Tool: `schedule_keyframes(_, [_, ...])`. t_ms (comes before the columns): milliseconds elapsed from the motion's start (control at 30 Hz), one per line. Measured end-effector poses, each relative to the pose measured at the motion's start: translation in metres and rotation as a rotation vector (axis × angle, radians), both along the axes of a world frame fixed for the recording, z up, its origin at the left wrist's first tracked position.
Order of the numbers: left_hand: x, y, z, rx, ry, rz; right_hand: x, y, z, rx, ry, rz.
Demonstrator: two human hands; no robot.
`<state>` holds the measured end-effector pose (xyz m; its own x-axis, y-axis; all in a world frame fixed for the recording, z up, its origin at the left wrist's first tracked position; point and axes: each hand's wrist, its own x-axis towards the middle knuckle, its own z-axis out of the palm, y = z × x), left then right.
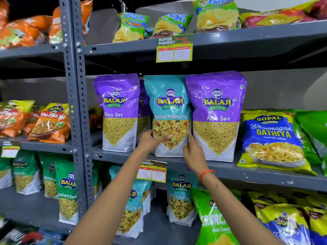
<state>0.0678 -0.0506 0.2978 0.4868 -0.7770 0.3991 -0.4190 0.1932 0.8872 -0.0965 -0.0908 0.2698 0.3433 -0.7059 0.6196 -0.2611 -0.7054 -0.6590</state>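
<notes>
Both hands holding teal pouch (pixel 169 103) on middle shelf (pixel 247 171).
Pouch standing upright at the shelf's front edge, sitting between left purple pouch (pixel 117 110) and right purple pouch (pixel 216 112), touching the right one. Left hand (pixel 152 141) gripping its lower left edge, fingers curling across the front; right hand (pixel 193 152) pinching its lower right edge.
</notes>
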Motion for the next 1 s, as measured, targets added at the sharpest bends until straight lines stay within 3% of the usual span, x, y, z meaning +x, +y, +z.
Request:
schedule_keyframes(433, [-0.002, 0.044, 0.012, -0.017, -0.277, 0.477, 0.009, 0.009, 0.006, 0.173, -0.137, 0.306])
schedule_keyframes(700, [-0.007, 0.088, 0.007, -0.071, -0.132, 0.413, 0.014, 0.033, 0.001, 0.134, -0.241, 0.333])
schedule_keyframes(867, [0.004, 0.109, -0.008, -0.138, -0.038, 0.298, 0.009, 0.045, -0.006, -0.038, -0.312, 0.337])
schedule_keyframes(1000, [0.009, 0.124, -0.021, -0.173, -0.036, 0.231, 0.008, 0.051, -0.011, 0.104, -0.354, 0.442])
